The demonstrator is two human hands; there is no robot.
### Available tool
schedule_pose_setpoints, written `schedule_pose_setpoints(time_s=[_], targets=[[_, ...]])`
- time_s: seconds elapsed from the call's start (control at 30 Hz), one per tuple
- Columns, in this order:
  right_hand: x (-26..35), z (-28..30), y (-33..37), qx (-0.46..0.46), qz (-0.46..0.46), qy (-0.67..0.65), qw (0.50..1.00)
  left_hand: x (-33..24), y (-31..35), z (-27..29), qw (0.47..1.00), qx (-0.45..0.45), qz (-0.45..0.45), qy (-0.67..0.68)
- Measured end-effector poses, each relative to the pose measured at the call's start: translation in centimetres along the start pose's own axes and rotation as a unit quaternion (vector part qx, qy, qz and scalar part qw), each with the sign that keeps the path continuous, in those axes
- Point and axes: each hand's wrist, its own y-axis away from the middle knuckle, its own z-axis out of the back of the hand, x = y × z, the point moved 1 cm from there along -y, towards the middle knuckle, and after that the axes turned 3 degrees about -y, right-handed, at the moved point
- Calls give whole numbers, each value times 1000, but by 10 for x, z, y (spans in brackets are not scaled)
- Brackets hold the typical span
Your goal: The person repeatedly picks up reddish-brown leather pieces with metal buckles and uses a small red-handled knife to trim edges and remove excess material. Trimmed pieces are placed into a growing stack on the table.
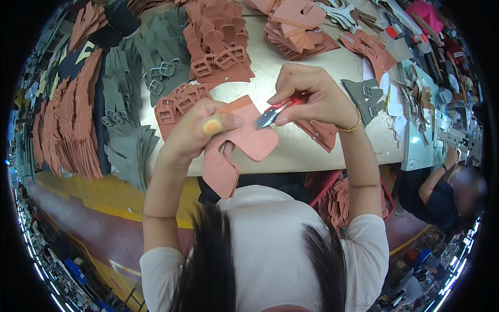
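Trimming step, frame centre: left hand pinches terracotta leather piece above desk. Right hand closed round red thread snips, tips at piece's edge. Next move likely needs steady, shallow snip. Buckled strap stacks upper centre.

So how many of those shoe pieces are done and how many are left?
I can't count them. Stacks of terracotta buckled pieces and grey-green ones lie sorted on the table; whether they are finished or waiting, I cannot tell. In hand now: the left hand holds up one terracotta piece while the right hand sets red-handled snips to it. More loose pieces lie just beyond.
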Motion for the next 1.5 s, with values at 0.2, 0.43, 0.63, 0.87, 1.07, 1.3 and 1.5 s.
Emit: schedule_pose_setpoints(time_s=[0.2, 0.43, 0.63, 0.87, 1.07, 1.3, 1.5], targets=[[-4, -1, 1, -23, -5, 5, 1000, 1, -1, 0, 999, -19, -27, -13], [-8, -6, 0, -30, 17, 14, 999, 4, 1, -2, 997, -55, -34, -30], [-5, -7, 0, -60, 3, 15, 998, 3, 1, 1, 999, -38, -25, 14], [-9, -10, -2, -66, 7, -7, 998, 6, -1, 3, 999, -31, -18, 40], [-11, -8, -5, -27, 11, 22, 999, 7, -2, 7, 999, -25, -8, 47], [-13, -12, -3, -13, -4, -1, 1000, 9, -3, 7, 999, -22, -3, 49], [-18, -11, 0, 0, -22, 8, 1000, 15, -5, 6, 999, -30, -28, 36]])
